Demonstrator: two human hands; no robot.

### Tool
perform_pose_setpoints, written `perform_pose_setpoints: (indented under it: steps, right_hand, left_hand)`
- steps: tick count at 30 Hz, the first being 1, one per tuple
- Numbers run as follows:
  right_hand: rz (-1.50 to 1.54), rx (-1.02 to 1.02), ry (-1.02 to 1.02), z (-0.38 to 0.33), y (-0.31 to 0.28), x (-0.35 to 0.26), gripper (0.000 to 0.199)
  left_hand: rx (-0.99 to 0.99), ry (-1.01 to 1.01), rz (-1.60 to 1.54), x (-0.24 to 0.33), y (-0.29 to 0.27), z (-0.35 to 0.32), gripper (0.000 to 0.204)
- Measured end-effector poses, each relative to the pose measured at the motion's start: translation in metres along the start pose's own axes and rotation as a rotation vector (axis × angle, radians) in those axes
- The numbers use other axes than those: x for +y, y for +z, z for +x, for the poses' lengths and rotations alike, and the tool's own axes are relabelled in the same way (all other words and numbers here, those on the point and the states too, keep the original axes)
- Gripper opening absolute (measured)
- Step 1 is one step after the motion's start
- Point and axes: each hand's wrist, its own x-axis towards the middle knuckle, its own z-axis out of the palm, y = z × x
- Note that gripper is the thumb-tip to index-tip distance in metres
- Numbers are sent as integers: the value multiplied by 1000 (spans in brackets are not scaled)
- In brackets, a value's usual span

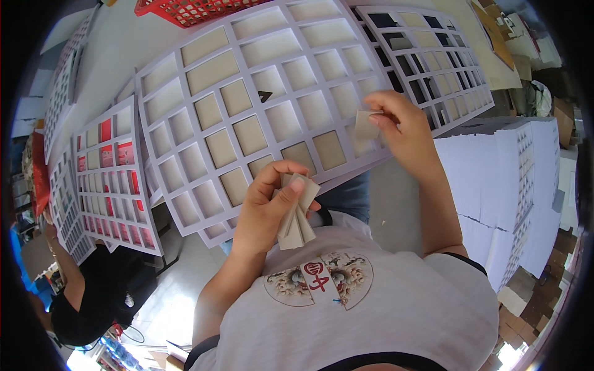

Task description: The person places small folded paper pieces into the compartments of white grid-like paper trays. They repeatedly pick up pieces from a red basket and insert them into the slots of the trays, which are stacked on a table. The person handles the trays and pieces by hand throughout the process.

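Cards (296, 217) are being clamped in the left hand (266, 207); one card (366, 125), being pinched by the right hand (399, 123) over the grid board (247, 80), could slip.

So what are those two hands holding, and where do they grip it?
Left hand pinches a fanned stack of cardboard squares near its top; right hand holds one cardboard square by its edge.

Brown cardboard boxes (526, 297) — lower right

Left hand (266, 207) clasps card pieces (297, 216); right hand (399, 123) pinches seemingly one card square (366, 125).
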Motion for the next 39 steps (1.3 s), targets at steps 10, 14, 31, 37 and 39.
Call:
perform_pose_setpoints:
  steps: [10, 14, 31, 37, 39]
  right_hand:
    - [-242, -119, -216, 2, 4, 9, 10]
    - [-474, -93, -270, -28, -4, 7, 11]
    - [616, -426, -77, -51, 88, -71, 79]
    - [579, -254, 47, -39, 78, -72, 53]
    - [468, -179, 59, -38, 65, -54, 44]
  left_hand:
    - [4, 8, 41, 6, -10, -11, 30]
    - [-87, -121, 24, 6, -15, -10, 34]
    - [359, 523, -124, 19, 19, 9, 19]
    - [421, 708, -133, 42, 35, 25, 19]
    - [397, 649, -157, 37, 12, 38, 23]
